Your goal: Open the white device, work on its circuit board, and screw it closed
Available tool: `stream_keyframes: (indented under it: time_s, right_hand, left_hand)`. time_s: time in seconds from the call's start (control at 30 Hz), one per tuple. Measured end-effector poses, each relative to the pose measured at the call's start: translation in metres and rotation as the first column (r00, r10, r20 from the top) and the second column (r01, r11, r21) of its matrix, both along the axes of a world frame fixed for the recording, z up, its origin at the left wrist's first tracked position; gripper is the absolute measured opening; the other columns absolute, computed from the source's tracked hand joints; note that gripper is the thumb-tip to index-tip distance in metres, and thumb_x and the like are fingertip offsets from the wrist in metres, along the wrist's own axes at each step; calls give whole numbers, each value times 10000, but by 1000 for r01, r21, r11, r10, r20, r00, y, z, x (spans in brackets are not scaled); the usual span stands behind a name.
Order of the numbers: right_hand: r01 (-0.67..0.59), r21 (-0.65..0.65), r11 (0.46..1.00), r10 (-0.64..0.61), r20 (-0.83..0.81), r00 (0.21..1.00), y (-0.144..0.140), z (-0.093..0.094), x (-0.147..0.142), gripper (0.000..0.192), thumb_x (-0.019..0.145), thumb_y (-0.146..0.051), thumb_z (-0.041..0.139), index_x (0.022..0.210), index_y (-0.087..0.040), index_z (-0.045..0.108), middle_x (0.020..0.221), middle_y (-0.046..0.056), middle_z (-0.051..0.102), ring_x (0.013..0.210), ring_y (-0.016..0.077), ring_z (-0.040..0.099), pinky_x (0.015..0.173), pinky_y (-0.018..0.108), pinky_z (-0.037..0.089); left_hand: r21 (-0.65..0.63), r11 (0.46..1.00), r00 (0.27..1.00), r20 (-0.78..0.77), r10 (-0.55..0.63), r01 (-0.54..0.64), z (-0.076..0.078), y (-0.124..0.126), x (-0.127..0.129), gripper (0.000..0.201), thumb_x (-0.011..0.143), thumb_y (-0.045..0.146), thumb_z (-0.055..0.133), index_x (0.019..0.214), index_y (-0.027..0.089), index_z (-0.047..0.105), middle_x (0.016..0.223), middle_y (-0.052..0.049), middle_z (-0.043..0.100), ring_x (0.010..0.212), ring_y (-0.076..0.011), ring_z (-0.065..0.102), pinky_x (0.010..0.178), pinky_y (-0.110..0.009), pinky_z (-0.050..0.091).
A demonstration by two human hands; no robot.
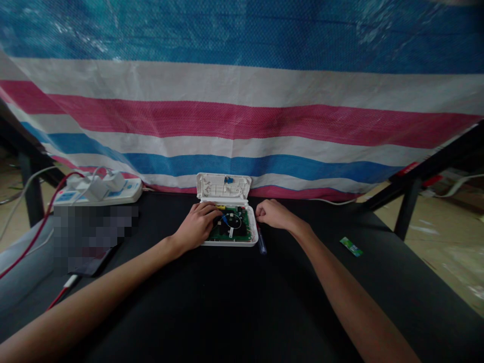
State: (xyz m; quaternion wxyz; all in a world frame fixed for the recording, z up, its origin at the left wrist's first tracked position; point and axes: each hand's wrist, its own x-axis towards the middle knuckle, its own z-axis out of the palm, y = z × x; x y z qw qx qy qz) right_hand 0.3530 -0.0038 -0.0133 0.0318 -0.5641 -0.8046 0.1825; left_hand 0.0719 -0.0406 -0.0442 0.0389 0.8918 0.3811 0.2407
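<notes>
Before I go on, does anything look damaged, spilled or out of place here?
No spill or plain damage shows. The small green packet looks a little odd: it lies askew on the right of the black table, apart from the open white case. The left hand hides part of the circuit board.

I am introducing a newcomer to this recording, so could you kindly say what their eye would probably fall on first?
Probably the blue, white and red striped sheet, which hangs across the view behind the dark table. Next comes the open white case near the table's far edge, its green circuit board exposed, with the left hand over its left side and the right hand by its right edge.
</notes>
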Motion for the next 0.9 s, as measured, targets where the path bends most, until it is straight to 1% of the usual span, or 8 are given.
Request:
stream_keyframes:
  time_s: [0.53, 0.7, 0.9]
  right_hand:
    - [13, 10, 1000, -13, 3, 1000, -1, 1, -3, 146, 741, -80, 637, 772, -163, 752, 810, 79, 768, 753, 191, 699, 632, 246, 425]
    - [18, 11, 1000, -18, 13, 1000, 0, -1, -2, 136, 757, -108, 634, 769, -172, 753, 821, 78, 766, 766, 196, 694, 647, 252, 423]
    - [-2, 2, 1000, 2, 1, 1000, 0, 0, -3, 161, 710, -58, 651, 773, -161, 758, 807, 72, 764, 739, 186, 683, 643, 244, 424]
  left_hand:
    - [7, 1000, 1000, -2, -1, 1, -1, 1, 0, 347, 916, 77, 444, 1188, 167, 639, 1215, -113, 661, 1219, -273, 530, 1005, -482, 421]
    - [2, 1000, 1000, -8, -1, 1, 0, 1, 0, 337, 912, 81, 448, 1174, 163, 643, 1214, -116, 664, 1219, -276, 536, 998, -476, 426]
    - [3, 1000, 1000, -7, 0, 0, 0, 1, -1, 334, 927, 96, 435, 1178, 173, 641, 1208, -105, 667, 1220, -271, 535, 1012, -471, 413]
